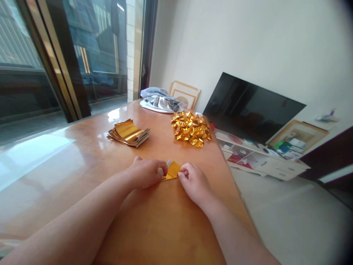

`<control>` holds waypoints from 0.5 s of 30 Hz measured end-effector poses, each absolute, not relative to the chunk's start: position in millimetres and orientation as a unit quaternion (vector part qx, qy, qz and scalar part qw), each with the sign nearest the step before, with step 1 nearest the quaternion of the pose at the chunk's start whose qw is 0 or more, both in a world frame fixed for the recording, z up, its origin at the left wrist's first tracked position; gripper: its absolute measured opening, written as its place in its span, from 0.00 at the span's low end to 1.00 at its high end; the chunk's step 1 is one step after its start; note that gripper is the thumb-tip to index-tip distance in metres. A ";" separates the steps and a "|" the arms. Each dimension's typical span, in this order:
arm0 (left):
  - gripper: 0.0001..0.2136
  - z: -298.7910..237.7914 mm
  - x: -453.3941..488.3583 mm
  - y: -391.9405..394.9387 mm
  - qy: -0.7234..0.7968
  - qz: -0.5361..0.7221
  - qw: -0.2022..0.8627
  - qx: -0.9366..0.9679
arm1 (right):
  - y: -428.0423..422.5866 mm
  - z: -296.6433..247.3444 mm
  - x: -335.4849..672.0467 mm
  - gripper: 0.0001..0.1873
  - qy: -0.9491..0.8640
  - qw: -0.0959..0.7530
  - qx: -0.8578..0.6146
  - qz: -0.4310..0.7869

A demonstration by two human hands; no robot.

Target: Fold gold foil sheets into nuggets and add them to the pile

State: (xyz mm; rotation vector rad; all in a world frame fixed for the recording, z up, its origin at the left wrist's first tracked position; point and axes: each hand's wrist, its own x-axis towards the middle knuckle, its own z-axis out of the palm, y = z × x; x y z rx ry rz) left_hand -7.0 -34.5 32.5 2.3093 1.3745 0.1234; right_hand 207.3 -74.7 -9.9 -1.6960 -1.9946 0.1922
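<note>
A small folded piece of gold foil paper (172, 170) lies on the wooden table (154, 224) between my hands. My left hand (146, 172) pinches its left edge with curled fingers. My right hand (193, 182) pinches its right edge, fingers closed. Farther back on the left sits a stack of flat gold foil sheets (128, 133). A heap of folded gold foil pieces (191, 129) rests near the table's right edge.
A grey cloth bundle on a white plate (159, 100) sits at the far end, picture frames (184, 94) behind it. A dark TV (250, 108) stands on a low white cabinet (261, 158) to the right. Glass doors (68, 55) stand at the left.
</note>
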 end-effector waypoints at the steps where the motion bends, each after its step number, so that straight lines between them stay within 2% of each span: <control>1: 0.11 31.8 -7.3 -34.3 0.497 0.045 0.223 0.837 | -76.3 -9.4 206.7 0.01 -0.743 0.262 -0.612 0.074; 7: 0.11 29.4 -8.6 -32.4 0.489 0.046 0.224 0.842 | -76.5 -9.8 194.0 0.03 -0.752 0.221 -0.612 0.101; 15: 0.12 33.6 -10.7 -31.4 0.487 0.037 0.240 0.839 | -80.0 -6.9 187.1 0.02 -0.753 0.169 -0.635 0.042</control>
